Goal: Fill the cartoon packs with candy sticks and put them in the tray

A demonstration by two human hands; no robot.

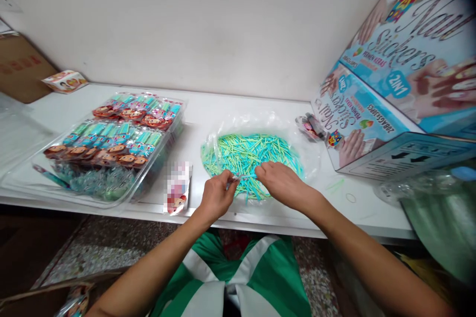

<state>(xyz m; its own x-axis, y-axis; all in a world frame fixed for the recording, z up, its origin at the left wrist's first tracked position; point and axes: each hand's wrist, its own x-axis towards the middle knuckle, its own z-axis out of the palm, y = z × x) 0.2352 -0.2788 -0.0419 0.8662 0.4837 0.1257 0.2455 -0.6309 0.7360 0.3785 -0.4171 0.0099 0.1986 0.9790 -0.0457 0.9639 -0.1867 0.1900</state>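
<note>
A see-through plastic bag (310,153) lies opened out on the table, with a heap of thin green and blue sticks (241,151) in it. Over the front of the heap, my left hand (217,195) pinches a small see-through packet (235,179), mostly hidden by the fingers. My right hand (280,183) is closed on light-blue sticks (248,176), which point left to the packet. Both hands are close together, with the fingertips a short gap apart. To the left of my left hand lies a flat printed packet (177,190), partly blurred out.
A see-through tray (122,202) at left holds several filled packets (126,141) with cartoon figures. Large nail sticker boxes (375,109) stand at right, beside a plastic bottle (416,183). A small dark packet (310,127) lies by them. Farther left are a small carton (66,81) and a cardboard box (24,67).
</note>
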